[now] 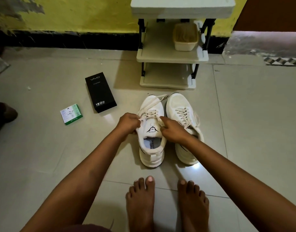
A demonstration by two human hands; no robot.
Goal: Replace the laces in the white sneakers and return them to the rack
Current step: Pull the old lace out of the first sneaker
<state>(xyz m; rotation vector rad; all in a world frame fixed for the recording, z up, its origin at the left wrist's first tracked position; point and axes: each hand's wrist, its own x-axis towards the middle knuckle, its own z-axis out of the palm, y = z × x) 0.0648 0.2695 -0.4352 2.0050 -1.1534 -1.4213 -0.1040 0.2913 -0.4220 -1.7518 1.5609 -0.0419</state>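
Two white sneakers stand side by side on the tiled floor, toes toward the rack. The left sneaker (pixel 151 143) has cream laces (pixel 152 104) partly threaded, with loose ends lying over its toe. My left hand (pixel 128 123) grips the left edge of its tongue area and pinches lace there. My right hand (pixel 171 129) pinches the lace at the right eyelets, index finger extended. The right sneaker (pixel 181 106) is laced and partly covered by my right wrist. The white shoe rack (pixel 170 58) stands just behind the shoes.
A black phone box (pixel 100 92) and a small green-white packet (pixel 71 114) lie on the floor at left. A cream basket (pixel 185 37) sits on the rack's middle shelf. My bare feet (pixel 167 203) are close in front of the sneakers. Yellow wall behind.
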